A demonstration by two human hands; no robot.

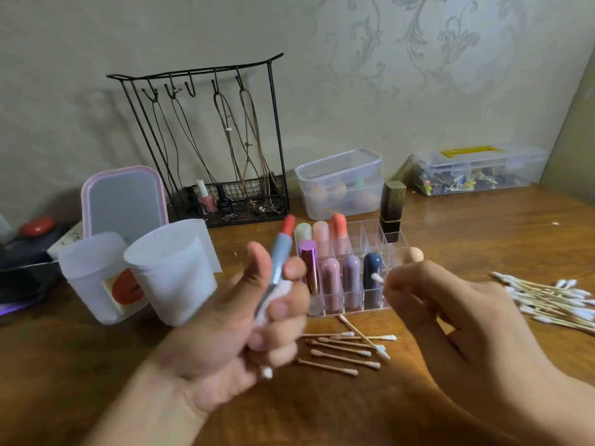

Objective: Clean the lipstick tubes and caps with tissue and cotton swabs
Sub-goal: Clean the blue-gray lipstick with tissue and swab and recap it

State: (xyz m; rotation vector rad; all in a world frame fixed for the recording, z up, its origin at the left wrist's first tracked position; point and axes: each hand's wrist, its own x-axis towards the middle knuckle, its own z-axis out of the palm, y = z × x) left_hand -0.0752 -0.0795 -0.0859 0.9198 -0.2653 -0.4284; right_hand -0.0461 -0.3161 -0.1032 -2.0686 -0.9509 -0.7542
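- The left hand (257, 317) grips an uncapped lipstick (280, 249), fingers curled round its silver-blue barrel, and tilts it so the red bullet points toward one o'clock; that slant seems meant to turn the barrel toward the other hand.
- A wad of white tissue (273, 300) is squeezed between those fingers and the barrel, probably so wiping can happen without a second pick-up.
- The right hand (450, 304) pinches a cotton swab (379, 279) between thumb and fingertips, its white tip aimed at nine o'clock toward the lipstick, near it but not touching.
- At twelve o'clock from the hands stands a clear organizer (370, 239) on the desk (483, 226), with capped lipsticks upright in its compartments and a black-and-gold tube (391, 214) at its back right corner.
- A loose group of swabs (344, 349) lies just in front of the organizer, some with pinkish tips, so likely spent ones.
- A bigger pile of swabs (553, 300) sits at three o'clock, within easy reach of the right hand, seemingly the fresh supply.
- Two white cups (174, 272) stand at ten o'clock.
- My judgement: this lipstick's cleaning is mid-way, the swab about to work its fine edges.
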